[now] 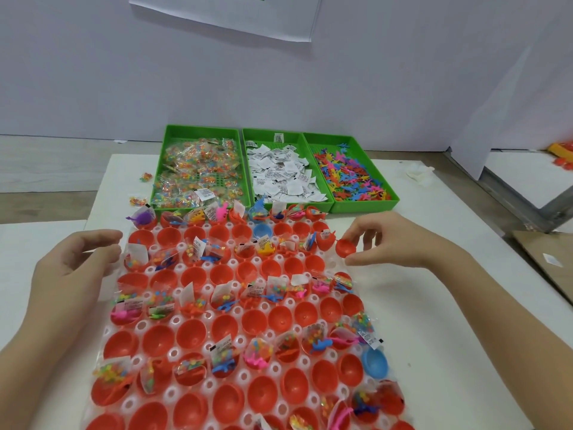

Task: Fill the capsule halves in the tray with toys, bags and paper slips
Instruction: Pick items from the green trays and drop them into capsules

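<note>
A clear tray (333, 265) lies in front of me, packed with red capsule halves (226, 271), a few blue ones (374, 363) among them. Alternate rows hold toys, bead bags and paper slips (138, 252); the other rows are empty. My right hand (381, 240) pinches an empty red capsule half (345, 247) at the tray's right edge, near the far rows. My left hand (74, 265) hovers at the tray's left edge with relaxed, slightly curled fingers and holds nothing.
Three green bins stand behind the tray: bead bags (198, 172) on the left, paper slips (283, 173) in the middle, small coloured toys (353, 175) on the right. Two stray bags (138, 200) lie left of the bins. A white wall rises behind.
</note>
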